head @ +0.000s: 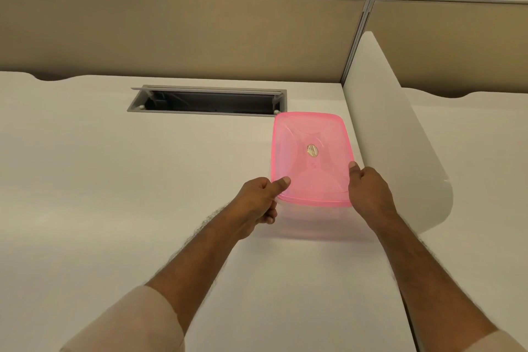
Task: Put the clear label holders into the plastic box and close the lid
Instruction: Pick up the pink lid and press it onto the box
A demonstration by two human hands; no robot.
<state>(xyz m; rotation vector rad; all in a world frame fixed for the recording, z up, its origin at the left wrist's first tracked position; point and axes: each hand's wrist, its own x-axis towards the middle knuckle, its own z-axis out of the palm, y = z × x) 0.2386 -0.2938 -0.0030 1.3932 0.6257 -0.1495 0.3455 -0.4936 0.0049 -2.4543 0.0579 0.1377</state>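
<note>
A plastic box with a translucent pink lid (pixel 310 148) sits on the white desk (pixel 114 180), close to the side divider. A small gold sticker marks the lid's middle. My left hand (pixel 257 201) grips the box's near left corner, thumb on top of the lid and fingers curled under the rim. My right hand (pixel 368 188) holds the near right corner the same way, thumb pressing the lid. The lid lies flat on the box. No clear label holders show; the box's inside is hidden by the lid.
A white curved divider (pixel 400 151) stands right beside the box. An open grey cable tray slot (pixel 205 101) is set into the desk behind the box. Beige partition panels (pixel 185 34) close off the back, with windows above.
</note>
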